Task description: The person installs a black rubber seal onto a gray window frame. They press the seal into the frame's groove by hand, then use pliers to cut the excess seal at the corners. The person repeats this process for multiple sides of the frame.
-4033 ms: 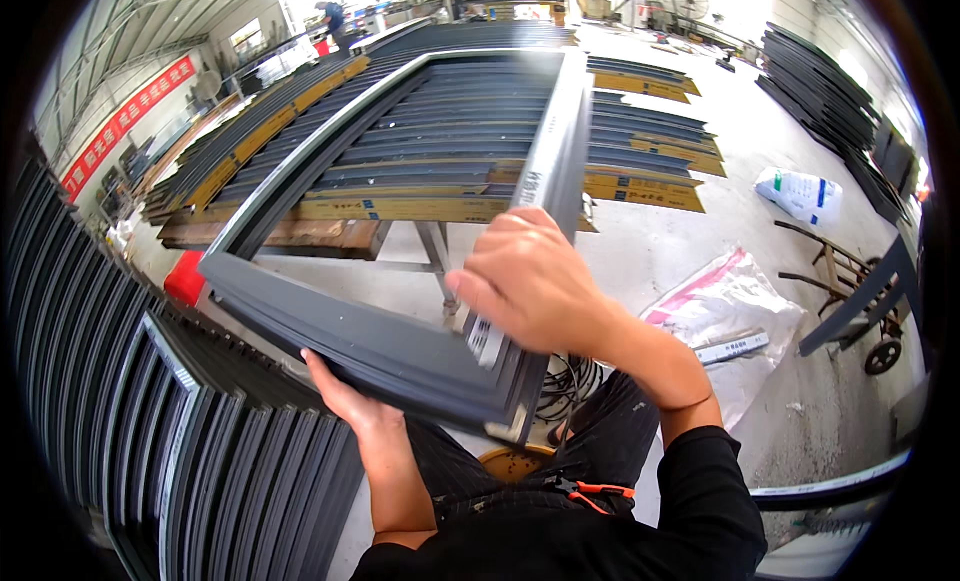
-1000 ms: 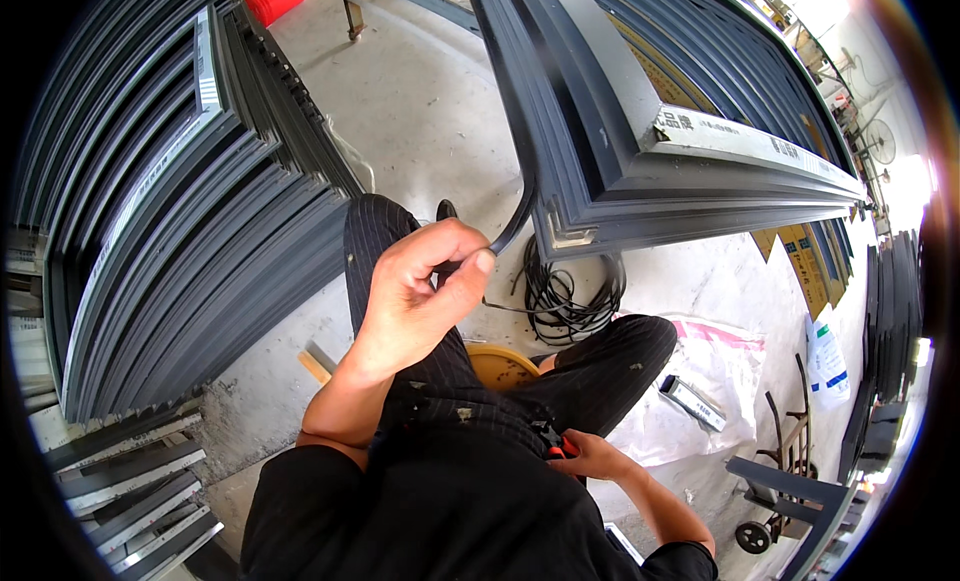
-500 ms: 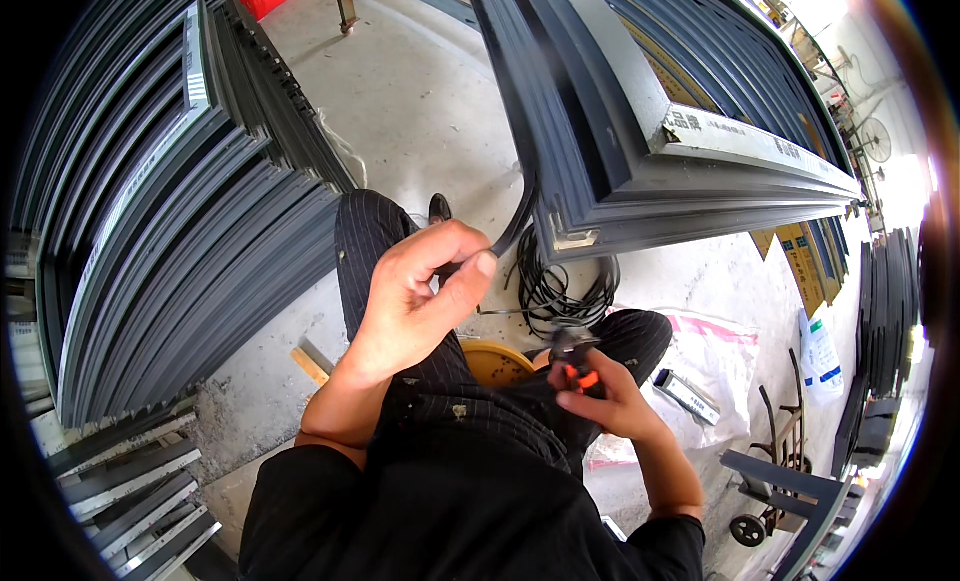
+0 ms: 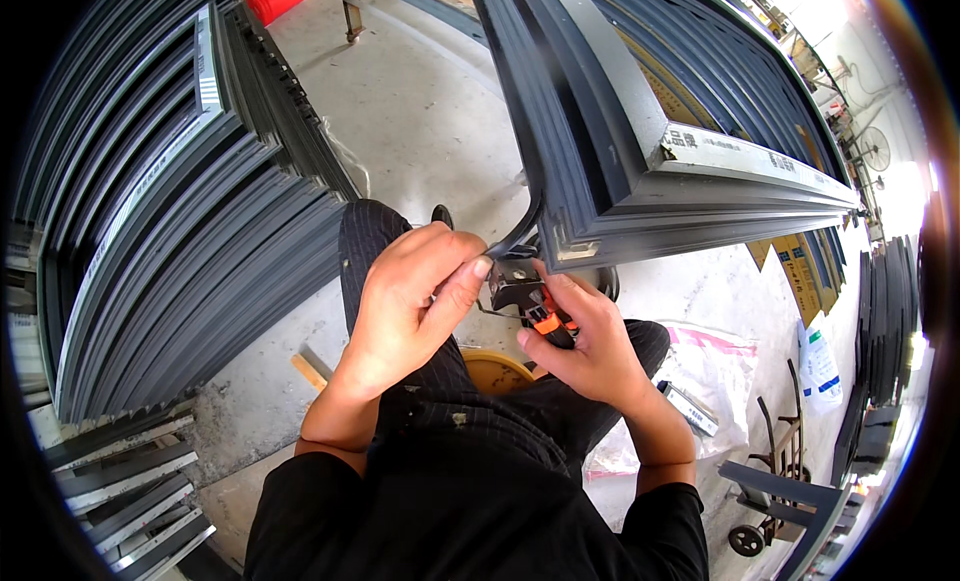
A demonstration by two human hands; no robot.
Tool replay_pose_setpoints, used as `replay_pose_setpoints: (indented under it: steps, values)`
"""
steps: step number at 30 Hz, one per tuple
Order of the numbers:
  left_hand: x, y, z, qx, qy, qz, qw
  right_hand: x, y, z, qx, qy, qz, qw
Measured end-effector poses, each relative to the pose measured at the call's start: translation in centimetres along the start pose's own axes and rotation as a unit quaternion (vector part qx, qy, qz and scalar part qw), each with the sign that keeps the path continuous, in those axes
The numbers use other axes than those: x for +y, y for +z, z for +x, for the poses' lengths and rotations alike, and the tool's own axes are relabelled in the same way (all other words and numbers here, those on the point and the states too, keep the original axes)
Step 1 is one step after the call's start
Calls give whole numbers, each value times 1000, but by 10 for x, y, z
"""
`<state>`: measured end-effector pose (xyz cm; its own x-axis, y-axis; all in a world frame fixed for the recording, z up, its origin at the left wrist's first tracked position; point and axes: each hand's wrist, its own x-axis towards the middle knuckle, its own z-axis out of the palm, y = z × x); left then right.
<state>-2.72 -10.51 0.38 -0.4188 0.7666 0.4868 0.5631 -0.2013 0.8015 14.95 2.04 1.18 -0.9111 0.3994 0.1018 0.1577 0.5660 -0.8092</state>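
Note:
My left hand (image 4: pixel 412 306) pinches the end of a black rubber seal strip (image 4: pixel 524 223) between thumb and fingers. From there the strip curves up along the edge of a dark grey metal frame (image 4: pixel 640 203) with a mitred corner. In my right hand (image 4: pixel 598 349) is a cutter (image 4: pixel 543 315) with orange and black handles and a dark metal head. Its head is close beside the strip, just right of my left fingertips; whether the blades touch the strip I cannot tell.
Tall stacks of dark frames (image 4: pixel 190 261) stand at the left. Below the frame corner lies a mostly hidden coil of black strip. I sit on a yellow round seat (image 4: pixel 497 371). At right are a white plastic sheet (image 4: pixel 715 366), a hand truck (image 4: pixel 785 451) and a white bag (image 4: pixel 820 366).
My right hand has brought the cutter up and left, from above my thigh to the strip. My left hand stays nearly in place, still pinching the strip.

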Motion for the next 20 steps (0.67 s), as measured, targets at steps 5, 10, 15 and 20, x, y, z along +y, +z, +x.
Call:
replay_pose_setpoints:
  steps: [5,10,15,20]
  values:
    - [0,2,-4,9,0,20,1000,-5,-5,1,2,12,-34,999]
    - [2,6,-8,33,-1,42,999,-8,-6,3,7,13,-56,998]
    - [4,9,-7,66,40,100,992,-12,-5,4,12,13,-40,999]
    - [5,9,-7,69,53,121,989,-16,-6,4,9,26,-38,999]
